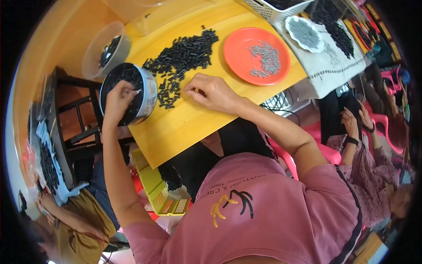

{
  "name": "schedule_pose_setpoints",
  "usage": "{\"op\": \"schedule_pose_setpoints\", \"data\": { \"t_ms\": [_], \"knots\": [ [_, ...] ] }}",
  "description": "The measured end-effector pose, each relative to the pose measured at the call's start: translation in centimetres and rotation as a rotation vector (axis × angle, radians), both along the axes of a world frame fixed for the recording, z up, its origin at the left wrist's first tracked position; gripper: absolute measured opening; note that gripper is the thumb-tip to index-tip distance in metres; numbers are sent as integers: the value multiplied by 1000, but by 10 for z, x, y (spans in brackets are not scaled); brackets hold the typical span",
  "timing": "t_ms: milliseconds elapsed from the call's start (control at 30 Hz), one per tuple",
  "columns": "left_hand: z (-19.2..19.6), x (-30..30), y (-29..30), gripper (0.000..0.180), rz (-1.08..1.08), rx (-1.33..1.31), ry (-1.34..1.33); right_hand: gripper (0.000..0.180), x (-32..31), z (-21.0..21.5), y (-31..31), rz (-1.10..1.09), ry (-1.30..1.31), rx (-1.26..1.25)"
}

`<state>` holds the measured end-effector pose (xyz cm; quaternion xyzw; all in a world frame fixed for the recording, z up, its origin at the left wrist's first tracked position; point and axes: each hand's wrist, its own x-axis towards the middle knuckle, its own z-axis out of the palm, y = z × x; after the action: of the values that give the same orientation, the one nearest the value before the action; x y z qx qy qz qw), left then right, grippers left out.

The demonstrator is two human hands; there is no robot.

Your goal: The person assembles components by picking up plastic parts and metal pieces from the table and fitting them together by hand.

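Fingers: left hand [118, 100] pinches 1 small pale piece over the round tin [148, 97]; right hand [214, 92] curls loosely, fingertips [190, 91] pressed on the board, grip unclear.
Board: yellow wooden tabletop [189, 123].
Pile: small black tubes [182, 55] between the tin and the orange plate [237, 55].
Plate: holds grey pins [266, 58].
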<state>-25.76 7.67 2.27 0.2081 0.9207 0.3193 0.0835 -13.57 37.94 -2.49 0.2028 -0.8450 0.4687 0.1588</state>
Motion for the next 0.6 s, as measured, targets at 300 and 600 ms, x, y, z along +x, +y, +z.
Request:
{"op": "schedule_pose_setpoints", "data": {
  "t_ms": [300, 600],
  "knots": [
    [20, 30, -21, 8, 213, 377, -176, 18, -2, 34, 149, -393, -198, 472],
    [37, 68, 6, 26, 209, 672, -211, 13, 1, 28, 169, -293, -144, 806]
  ]
}}
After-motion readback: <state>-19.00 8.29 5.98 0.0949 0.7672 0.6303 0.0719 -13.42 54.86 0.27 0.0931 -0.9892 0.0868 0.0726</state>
